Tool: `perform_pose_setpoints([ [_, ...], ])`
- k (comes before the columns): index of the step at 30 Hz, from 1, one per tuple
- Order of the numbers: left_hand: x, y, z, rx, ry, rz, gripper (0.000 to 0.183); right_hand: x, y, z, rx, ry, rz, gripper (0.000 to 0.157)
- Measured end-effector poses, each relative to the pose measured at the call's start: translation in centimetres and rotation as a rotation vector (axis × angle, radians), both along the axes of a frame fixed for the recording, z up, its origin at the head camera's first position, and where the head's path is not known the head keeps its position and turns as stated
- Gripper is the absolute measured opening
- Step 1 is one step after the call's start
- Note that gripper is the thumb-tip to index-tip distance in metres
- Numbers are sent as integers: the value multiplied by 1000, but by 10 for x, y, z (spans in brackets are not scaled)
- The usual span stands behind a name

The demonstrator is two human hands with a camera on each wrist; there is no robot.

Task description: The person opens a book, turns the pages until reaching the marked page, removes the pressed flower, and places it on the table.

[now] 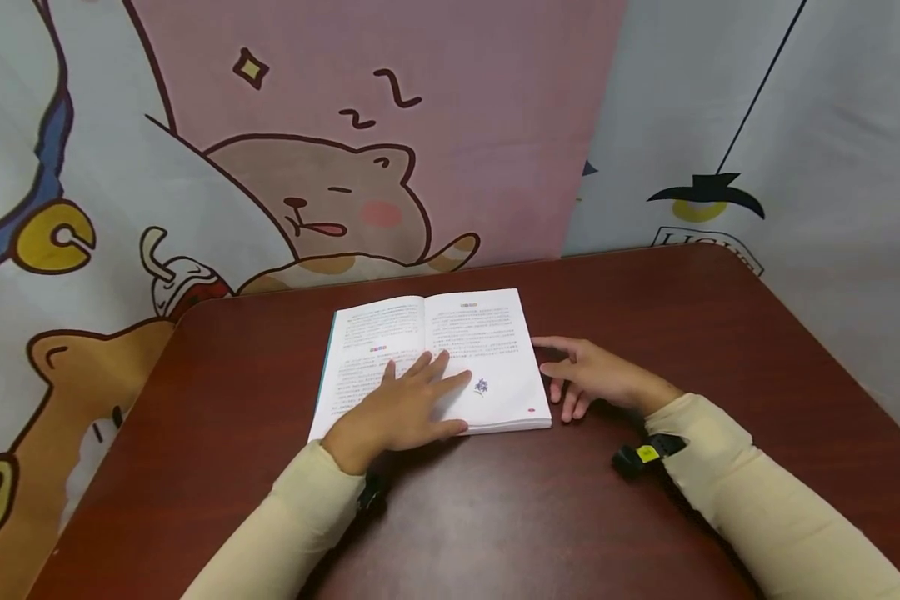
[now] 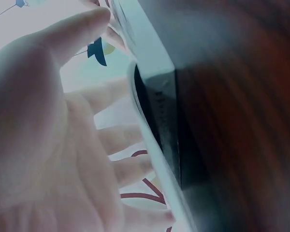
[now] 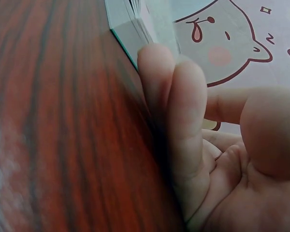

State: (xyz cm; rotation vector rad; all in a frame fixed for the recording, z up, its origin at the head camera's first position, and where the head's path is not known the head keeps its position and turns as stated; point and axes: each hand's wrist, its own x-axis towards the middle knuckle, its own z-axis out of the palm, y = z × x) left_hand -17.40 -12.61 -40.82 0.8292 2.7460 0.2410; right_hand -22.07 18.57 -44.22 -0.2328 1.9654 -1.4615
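Observation:
An open book (image 1: 487, 333) lies on the dark red table, its pages printed with small text and a small blue flower drawing on the right page. My left hand (image 1: 401, 408) rests over the lower middle of the spread, fingers straight and spread, thumb near the bottom edge. In the left wrist view the fingers of the left hand (image 2: 82, 145) reach across the curved pages of the book (image 2: 154, 140). My right hand (image 1: 596, 375) is at the book's right edge, fingers loosely bent. The right wrist view shows the right hand (image 3: 193, 135) low over the table, beside the book's corner (image 3: 128, 29).
The wooden table (image 1: 495, 517) extends around the book on all sides. Behind it hangs a cloth (image 1: 495, 125) with cartoon animals. A dark strap with a yellow label (image 1: 648, 453) is on the right wrist, over the beige sleeve (image 1: 765, 492).

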Motion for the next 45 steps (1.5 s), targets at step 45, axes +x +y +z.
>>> perform_pose_setpoints([
  [45,-11,4,2,117,578,-230,102,-4,-4,1,70,50,-6,79],
])
